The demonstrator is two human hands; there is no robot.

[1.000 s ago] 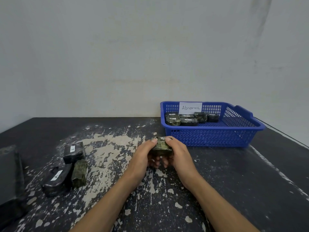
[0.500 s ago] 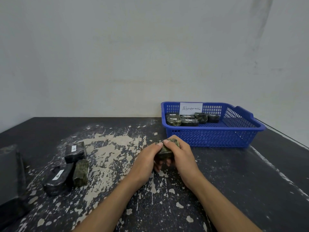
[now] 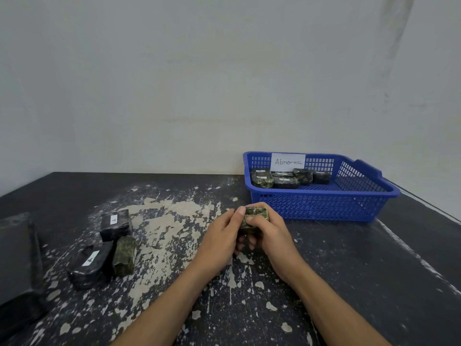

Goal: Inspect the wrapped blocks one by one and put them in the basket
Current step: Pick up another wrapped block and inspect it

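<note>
While both hands grasp it | wrapped block [image 3: 254, 217] between left hand [image 3: 220, 237], right hand [image 3: 270, 233]

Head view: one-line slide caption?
Both hands, left and right, hold a green wrapped block before the blue "Abnormal" basket.

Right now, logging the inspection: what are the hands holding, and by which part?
A mottled green wrapped block, pinched at its ends between left hand and right hand.
</note>
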